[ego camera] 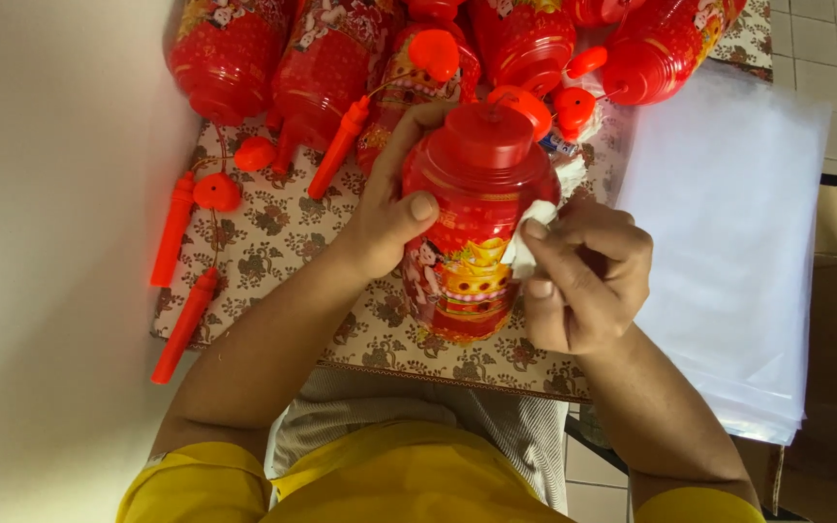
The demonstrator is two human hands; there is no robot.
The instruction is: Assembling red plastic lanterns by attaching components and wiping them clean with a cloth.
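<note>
We wipe a glossy red lantern.

Our left hand point(389, 218) clamps the ribbed plastic lantern point(472, 223) above the floral-clothed surface point(283, 228); our right hand point(583, 276) pinches a crumpled white tissue point(527, 247) against its side. More lanterns point(326, 58) lie behind, thin plastic sheets point(728, 232) alongside.

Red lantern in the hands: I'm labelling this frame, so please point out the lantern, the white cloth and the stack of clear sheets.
red lantern point(467, 261), head view, printed body.
white cloth point(527, 242), head view, bunched part at the fingertips.
stack of clear sheets point(728, 242), head view, top sheet's middle.
</note>
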